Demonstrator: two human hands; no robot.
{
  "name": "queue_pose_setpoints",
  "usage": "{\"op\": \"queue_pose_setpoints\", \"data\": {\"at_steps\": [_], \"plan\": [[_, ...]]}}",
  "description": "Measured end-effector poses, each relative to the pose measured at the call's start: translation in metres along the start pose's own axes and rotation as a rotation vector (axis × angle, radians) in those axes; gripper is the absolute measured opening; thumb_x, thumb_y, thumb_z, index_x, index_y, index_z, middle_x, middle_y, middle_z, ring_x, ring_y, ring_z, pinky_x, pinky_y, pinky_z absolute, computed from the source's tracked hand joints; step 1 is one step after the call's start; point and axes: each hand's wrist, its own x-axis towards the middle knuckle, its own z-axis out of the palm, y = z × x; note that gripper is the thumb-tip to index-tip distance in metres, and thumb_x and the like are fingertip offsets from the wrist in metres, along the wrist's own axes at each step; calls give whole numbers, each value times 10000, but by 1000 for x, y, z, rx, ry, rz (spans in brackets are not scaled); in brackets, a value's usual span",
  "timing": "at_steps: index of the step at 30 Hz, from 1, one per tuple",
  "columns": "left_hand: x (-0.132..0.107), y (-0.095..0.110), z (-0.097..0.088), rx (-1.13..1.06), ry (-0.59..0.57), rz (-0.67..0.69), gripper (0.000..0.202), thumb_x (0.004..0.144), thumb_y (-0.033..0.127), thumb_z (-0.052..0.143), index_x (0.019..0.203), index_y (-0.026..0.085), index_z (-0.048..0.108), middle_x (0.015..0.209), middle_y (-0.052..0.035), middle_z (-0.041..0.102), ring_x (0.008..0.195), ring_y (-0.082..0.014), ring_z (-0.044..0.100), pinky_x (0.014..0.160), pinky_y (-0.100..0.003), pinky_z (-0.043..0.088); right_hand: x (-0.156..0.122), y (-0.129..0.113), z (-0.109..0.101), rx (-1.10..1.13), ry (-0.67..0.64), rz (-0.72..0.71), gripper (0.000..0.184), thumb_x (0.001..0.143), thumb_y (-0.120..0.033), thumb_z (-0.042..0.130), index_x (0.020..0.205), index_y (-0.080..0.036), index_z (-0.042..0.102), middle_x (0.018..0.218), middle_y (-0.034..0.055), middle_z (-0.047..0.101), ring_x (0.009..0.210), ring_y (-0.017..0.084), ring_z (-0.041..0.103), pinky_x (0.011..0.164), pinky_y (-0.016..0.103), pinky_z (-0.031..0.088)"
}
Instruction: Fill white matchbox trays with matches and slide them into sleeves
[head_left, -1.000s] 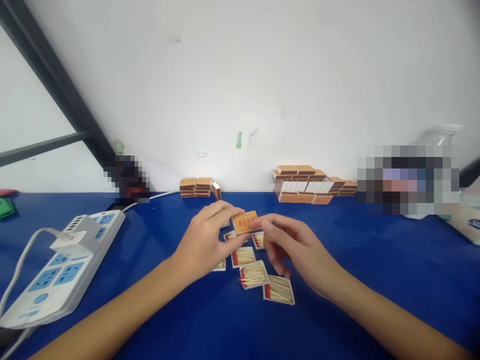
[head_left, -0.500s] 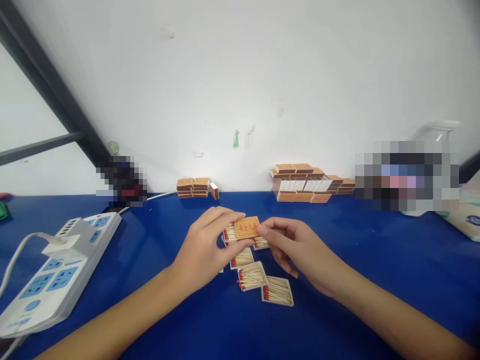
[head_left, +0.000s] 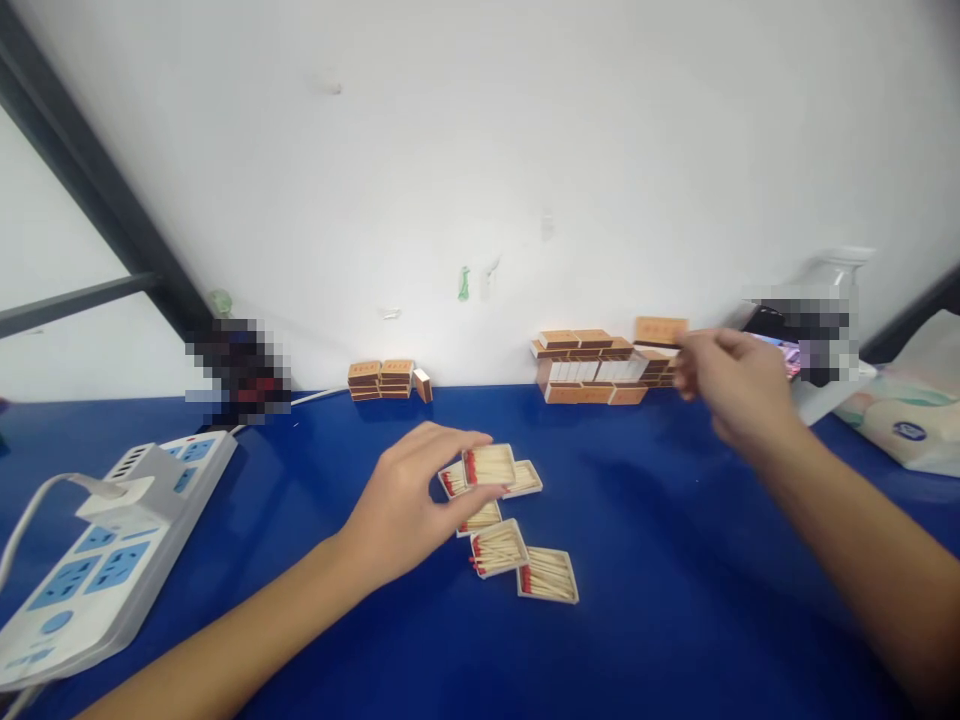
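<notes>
Between the thumb and fingers of my left hand (head_left: pixel 412 500) is an open matchbox tray (head_left: pixel 493 466) full of red-tipped matches. My right hand (head_left: pixel 739 385) reaches to the back right and pinches an orange matchbox sleeve (head_left: pixel 660 331) by its right end. That sleeve is over the right part of a stack of matchbox pieces (head_left: pixel 589 394) by the wall; whether it touches the stack I cannot tell. Below and around my left hand, several more match-filled trays lie on the blue table, among them a front tray (head_left: pixel 549 577) and a tilted tray (head_left: pixel 499 549).
Toward the back left stand piled matchboxes (head_left: pixel 380 380), with a single matchbox (head_left: pixel 424 386) on edge beside them. A white power strip (head_left: pixel 142 570) with a plugged-in cable occupies the left side. At far right are a phone (head_left: pixel 780 350) on a stand and a tissue pack (head_left: pixel 911 420).
The sleeve has come off the tray in my left hand. My right hand has carried it right and back to the stack, while my left hand stays nearly in place.
</notes>
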Motion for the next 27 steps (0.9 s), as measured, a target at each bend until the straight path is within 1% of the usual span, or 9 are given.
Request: {"op": "queue_pose_setpoints", "data": {"at_steps": [3, 5, 7, 9, 12, 15, 18, 22, 27], "plan": [[-4, 5, 4, -67, -111, 125, 366, 911, 312, 803, 1236, 183, 692, 1091, -65, 777, 1000, -202, 707, 912, -369, 585, 44, 19, -22, -134, 94, 75, 201, 888, -239, 622, 706, -208, 544, 591, -14, 511, 503, 121, 482, 483, 282, 363], [-6, 9, 7, -81, -156, 170, 351, 926, 312, 786, 1234, 178, 683, 1068, -66, 774, 1002, -208, 700, 918, -377, 580, 61, 30, -30, -249, 126, 113, 194, 890, -236, 615, 706, -204, 559, 593, 12, 527, 551, 154, 514, 551, 323, 394], [-8, 11, 9, -73, -185, 185, 354, 936, 310, 774, 1249, 182, 671, 1064, -64, 771, 1016, -215, 694, 922, -384, 578, 69, 40, -33, -388, 165, 112, 165, 878, -232, 620, 719, -195, 598, 624, 49, 563, 631, 191, 539, 650, 368, 407], [-9, 11, 10, -61, -204, 190, 363, 941, 314, 768, 1264, 189, 661, 1079, -62, 768, 1037, -217, 690, 935, -386, 576, 73, 47, -33, -519, 198, 84, 118, 860, -230, 635, 752, -183, 645, 687, 88, 609, 709, 218, 540, 726, 390, 387], [-11, 10, 11, -53, -217, 188, 366, 942, 332, 767, 1262, 189, 658, 1086, -57, 765, 1053, -215, 688, 963, -385, 566, 77, 54, -33, -636, 177, 51, 117, 864, -238, 628, 833, -156, 706, 773, 131, 668, 748, 231, 543, 747, 380, 371], [-12, 10, 12, -56, -214, 188, 367, 940, 342, 770, 1253, 184, 660, 1079, -57, 765, 1054, -213, 688, 971, -375, 561, 79, 59, -34, -661, 93, 46, 215, 913, -272, 588, 947, -131, 747, 723, 120, 687, 682, 222, 574, 714, 346, 392], [-11, 10, 11, -55, -206, 192, 371, 944, 331, 764, 1264, 178, 658, 1075, -65, 764, 1047, -215, 690, 960, -371, 563, 80, 61, -35, -672, 68, 31, 281, 963, -306, 546, 1024, -127, 754, 717, 110, 698, 649, 216, 592, 712, 332, 413], [-11, 9, 10, -49, -216, 184, 362, 949, 318, 755, 1270, 183, 655, 1073, -65, 763, 1041, -215, 689, 949, -375, 569, 78, 60, -35, -665, 74, 42, 316, 995, -305, 503, 1011, -110, 751, 656, 100, 669, 555, 206, 586, 654, 330, 434], [-11, 9, 11, -46, -228, 168, 371, 947, 337, 757, 1273, 192, 655, 1071, -60, 763, 1039, -217, 688, 955, -387, 572, 75, 62, -33, -601, 65, 33, 218, 961, -287, 587, 949, -118, 724, 587, 63, 629, 473, 180, 575, 577, 302, 454]]}}
